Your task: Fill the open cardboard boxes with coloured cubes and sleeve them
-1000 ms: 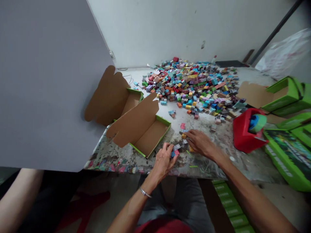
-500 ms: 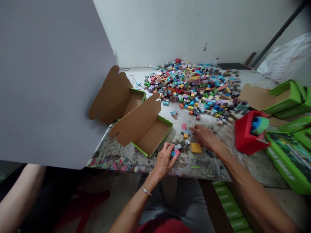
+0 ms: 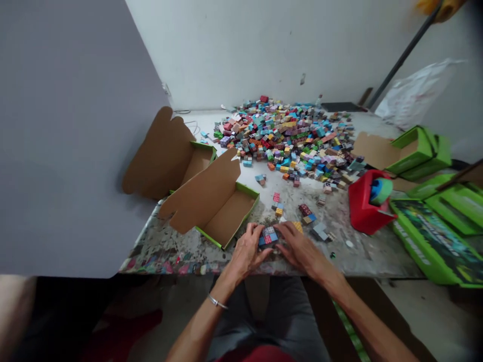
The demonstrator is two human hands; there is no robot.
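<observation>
Close to the table's front edge, a group of small patterned blocks (image 3: 268, 235) in grey-white, pink-red and blue lies between my hands. My left hand (image 3: 246, 250) has its fingers and thumb curled round the left side of these blocks. On the opposite side, my right hand (image 3: 300, 250) presses them with fingertips and thumb. A yellow block (image 3: 298, 226) is partly hidden behind my right hand. Farther off lie loose pink, grey and yellow blocks (image 3: 277, 204) and a maroon patterned block (image 3: 305, 210). Grey blocks (image 3: 320, 232) lie to the right.
An open cardboard box (image 3: 226, 216) stands left of my hands, with another open box (image 3: 169, 156) behind it. A heap of colourful blocks (image 3: 290, 133) covers the back. To the right are a red container (image 3: 366, 211) holding tape and green boxes (image 3: 433, 241). A grey panel (image 3: 68, 136) blocks the left.
My right hand has moved left and nearer, from the loose blocks to the blocks at my left hand. Maroon and grey blocks it covered now show. The view has shifted slightly right.
</observation>
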